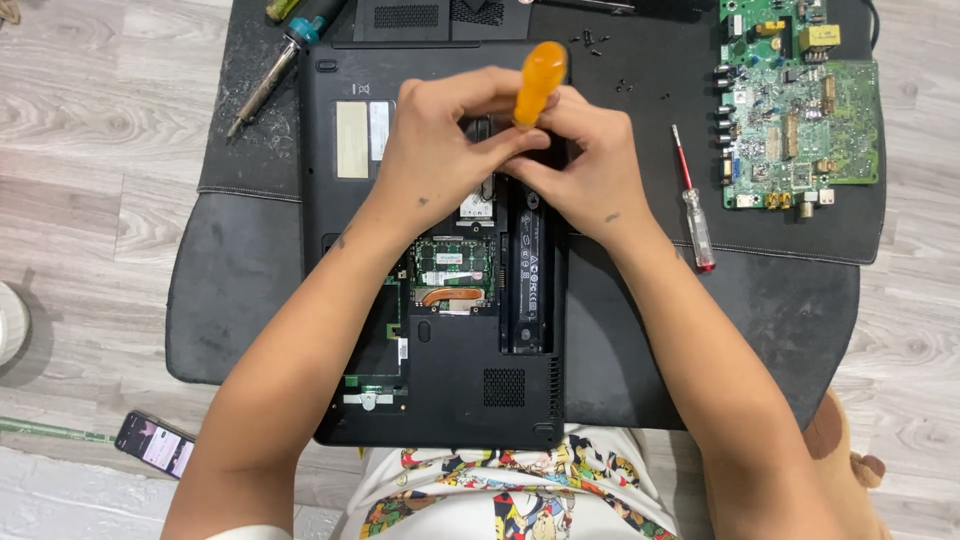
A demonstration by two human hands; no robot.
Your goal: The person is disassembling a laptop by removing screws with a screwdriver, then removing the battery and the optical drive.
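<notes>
Screwdriver: I see the orange-handled screwdriver (541, 82) standing nearly upright over the far middle of the open laptop base (435, 250), tip hidden behind my fingers.
Right hand: my right hand (590, 165) is pinched around the screwdriver's lower shaft, grip pressed together on it.
Left hand: my left hand (440, 150) is curled against the right, fingers closed near the tip; whether it grips the shaft or only steadies it I cannot tell.
Slip risk: if the tip rides out of its seat, I judge it could jab the exposed green memory board (455, 262) and copper heat pipe (455, 294) just near of my hands.
Loose parts: small black screws (592, 42) lie scattered on the dark mat (230, 280) far of the laptop; a nudge could lose them.
Right side: a red-shafted screwdriver (690, 200) and a green circuit board (795, 105) sit clear of my elbow, though a sweep could knock them.
Left side: a soldering iron (270, 75) rests at the far left; a phone (153, 443) lies on the floor near left.
</notes>
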